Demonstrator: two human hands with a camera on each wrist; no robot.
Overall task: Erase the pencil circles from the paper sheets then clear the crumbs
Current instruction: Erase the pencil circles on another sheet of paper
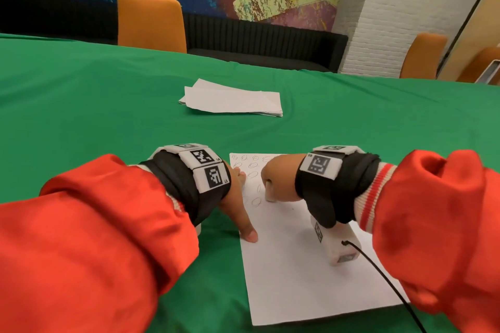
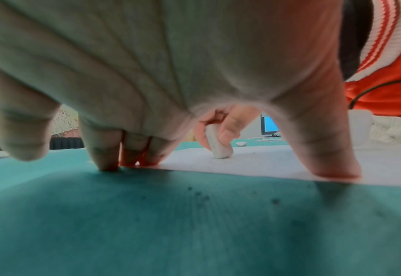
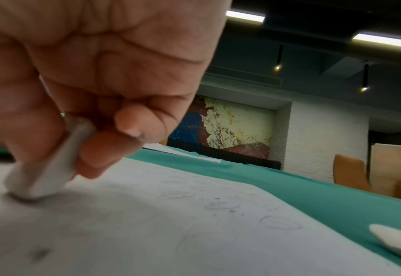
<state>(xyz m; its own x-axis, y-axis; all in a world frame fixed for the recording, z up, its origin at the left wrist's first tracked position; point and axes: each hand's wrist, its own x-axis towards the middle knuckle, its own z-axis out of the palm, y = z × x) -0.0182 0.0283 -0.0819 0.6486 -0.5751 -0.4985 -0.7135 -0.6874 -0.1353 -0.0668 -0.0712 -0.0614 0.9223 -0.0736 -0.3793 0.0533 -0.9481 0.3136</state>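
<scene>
A white paper sheet (image 1: pixel 295 265) with several pencil circles (image 1: pixel 253 173) in its upper part lies on the green tablecloth near me. My right hand (image 1: pixel 278 178) grips a white eraser (image 1: pixel 270 195) and holds its tip down on the sheet among the circles; the eraser (image 3: pixel 43 173) shows clearly between thumb and fingers in the right wrist view. My left hand (image 1: pixel 238 197) rests spread on the sheet's left edge, its fingertips (image 2: pixel 109 164) and thumb (image 2: pixel 334 168) pressing the paper flat. The eraser (image 2: pixel 219 147) is visible beyond the left palm too.
A loose stack of white sheets (image 1: pixel 232 100) lies farther back at the table's middle. A second white eraser piece (image 3: pixel 398 240) sits on the cloth to the right of the sheet. Orange chairs (image 1: pixel 151 21) stand beyond the far table edge. A black cable (image 1: pixel 384 276) trails from my right wrist.
</scene>
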